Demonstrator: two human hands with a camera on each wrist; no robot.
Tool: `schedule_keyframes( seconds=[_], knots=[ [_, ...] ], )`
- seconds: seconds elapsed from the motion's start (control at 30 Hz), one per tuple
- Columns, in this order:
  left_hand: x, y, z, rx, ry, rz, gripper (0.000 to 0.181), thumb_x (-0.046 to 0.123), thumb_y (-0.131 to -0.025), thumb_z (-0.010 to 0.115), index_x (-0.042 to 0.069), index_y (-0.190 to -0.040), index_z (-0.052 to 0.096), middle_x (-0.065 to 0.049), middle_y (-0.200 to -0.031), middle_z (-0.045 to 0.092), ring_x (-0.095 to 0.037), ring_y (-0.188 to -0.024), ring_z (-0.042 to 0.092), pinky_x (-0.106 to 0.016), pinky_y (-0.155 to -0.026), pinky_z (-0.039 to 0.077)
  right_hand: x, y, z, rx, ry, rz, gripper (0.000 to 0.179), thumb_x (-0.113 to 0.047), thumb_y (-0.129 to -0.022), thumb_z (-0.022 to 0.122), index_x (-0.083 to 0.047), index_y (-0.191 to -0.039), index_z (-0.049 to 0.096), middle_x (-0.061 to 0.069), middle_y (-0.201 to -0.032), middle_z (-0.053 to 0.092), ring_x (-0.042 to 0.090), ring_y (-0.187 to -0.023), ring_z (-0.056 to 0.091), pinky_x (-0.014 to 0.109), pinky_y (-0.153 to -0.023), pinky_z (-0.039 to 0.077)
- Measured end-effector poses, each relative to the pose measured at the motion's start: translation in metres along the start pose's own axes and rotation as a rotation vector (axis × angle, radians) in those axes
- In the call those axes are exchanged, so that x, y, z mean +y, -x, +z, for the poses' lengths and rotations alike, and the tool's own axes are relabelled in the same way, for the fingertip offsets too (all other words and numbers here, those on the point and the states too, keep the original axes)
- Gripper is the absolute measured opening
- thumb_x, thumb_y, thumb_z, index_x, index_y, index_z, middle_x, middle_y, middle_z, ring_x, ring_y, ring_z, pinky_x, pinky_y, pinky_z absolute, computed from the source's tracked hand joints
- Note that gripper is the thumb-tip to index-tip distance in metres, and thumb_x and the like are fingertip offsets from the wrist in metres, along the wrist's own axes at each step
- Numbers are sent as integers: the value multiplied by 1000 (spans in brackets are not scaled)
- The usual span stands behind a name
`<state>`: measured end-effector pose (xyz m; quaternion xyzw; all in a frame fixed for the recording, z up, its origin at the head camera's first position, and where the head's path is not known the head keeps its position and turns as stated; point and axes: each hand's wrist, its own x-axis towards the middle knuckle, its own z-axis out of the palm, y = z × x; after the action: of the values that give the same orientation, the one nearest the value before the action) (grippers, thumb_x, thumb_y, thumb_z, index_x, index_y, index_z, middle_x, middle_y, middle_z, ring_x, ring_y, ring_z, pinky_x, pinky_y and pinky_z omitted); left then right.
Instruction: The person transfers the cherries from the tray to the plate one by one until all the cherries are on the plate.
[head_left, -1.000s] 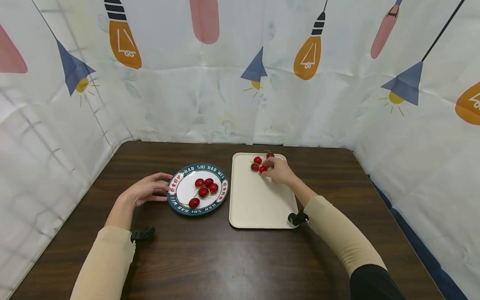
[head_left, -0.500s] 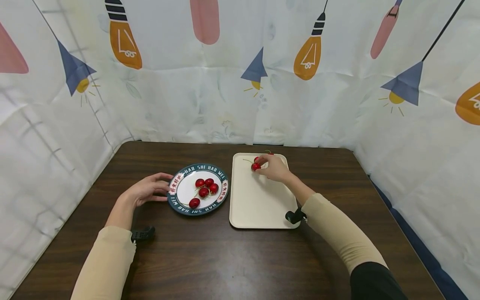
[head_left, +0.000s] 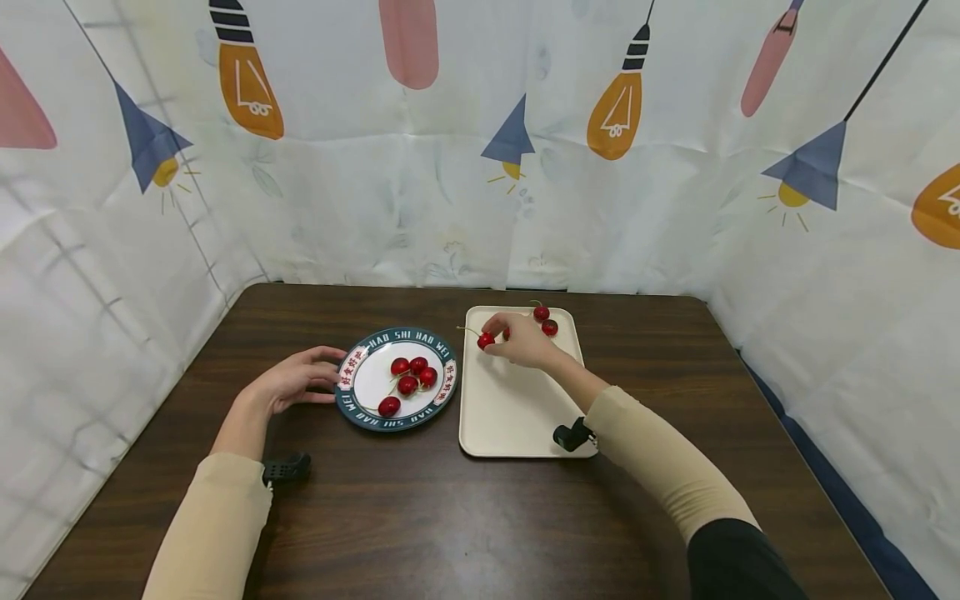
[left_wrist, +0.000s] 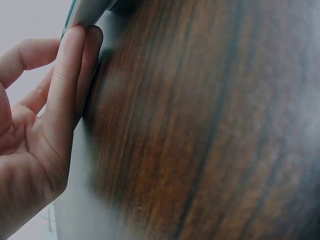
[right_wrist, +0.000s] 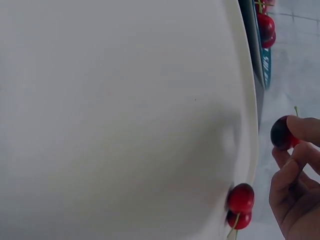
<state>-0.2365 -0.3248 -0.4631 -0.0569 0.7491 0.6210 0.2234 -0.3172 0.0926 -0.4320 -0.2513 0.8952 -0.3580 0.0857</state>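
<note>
My right hand (head_left: 522, 343) pinches a red cherry (head_left: 485, 342) between thumb and fingers, over the far left part of a cream tray (head_left: 517, 408). The right wrist view shows this held cherry (right_wrist: 280, 133) raised above the tray, its thin stem sticking out. Another cherry (head_left: 507, 333) is mostly hidden behind the fingers. Two more, a stemmed cherry (head_left: 542, 313) and a second cherry (head_left: 550, 328), lie by the tray's far right corner. To the left, my left hand (head_left: 303, 381) touches the rim of a round plate (head_left: 360, 342) with extended fingers. Several cherries (head_left: 407, 385) lie on that plate.
Plate and tray stand side by side on a dark wooden table (head_left: 390, 517), with a narrow gap between them. A white patterned curtain (head_left: 450, 217) encloses the far edge and both sides.
My right hand has taken hold of a cherry and moved left with it, uncovering the two cherries at the tray's far right corner. The left hand and plate stay put.
</note>
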Motion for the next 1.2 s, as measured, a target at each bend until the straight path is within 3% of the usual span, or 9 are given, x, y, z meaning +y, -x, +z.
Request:
schedule_keyframes(
  seconds=[0.17, 0.43, 0.57, 0.9, 1.2],
  knots=[
    [0, 0, 1, 4, 1, -1, 63, 11, -102, 62, 5, -156, 31, -23, -131, 46, -26, -102, 62, -42, -91, 59, -7, -4, 9, -22, 9, 5, 30, -19, -91, 79, -10, -118, 69, 6, -112, 70, 21, -88, 64, 28, -64, 58],
    [-1, 0, 0, 6, 10, -7, 62, 11, -102, 62, 5, -156, 31, -23, -131, 46, -25, -102, 63, -42, -90, 59, -22, -9, 25, -67, 9, -48, 29, -16, -91, 77, -10, -119, 70, 8, -114, 70, 27, -108, 63, 30, -80, 57],
    [-1, 0, -1, 3, 13, -8, 63, 11, -102, 63, 5, -157, 31, -23, -132, 46, -25, -103, 63, -42, -90, 59, -27, -12, 32, -76, 12, -78, 28, -17, -92, 77, -9, -118, 70, 7, -113, 70, 27, -110, 63, 32, -84, 54],
    [-2, -3, 0, -17, 19, 5, 64, 11, -103, 61, 3, -157, 28, -21, -128, 48, -22, -100, 63, -41, -88, 60, -33, -9, 36, -94, -24, -108, 35, -17, -93, 77, -5, -124, 66, 10, -113, 69, 28, -103, 63, 26, -69, 56],
    [-2, -3, 0, -10, 13, 4, 65, 11, -103, 61, 3, -158, 27, -22, -133, 45, -23, -102, 62, -41, -88, 60, -22, -4, 27, -54, -15, -100, 34, -16, -92, 77, -3, -123, 67, 11, -113, 70, 25, -93, 66, 27, -63, 57]
  ],
)
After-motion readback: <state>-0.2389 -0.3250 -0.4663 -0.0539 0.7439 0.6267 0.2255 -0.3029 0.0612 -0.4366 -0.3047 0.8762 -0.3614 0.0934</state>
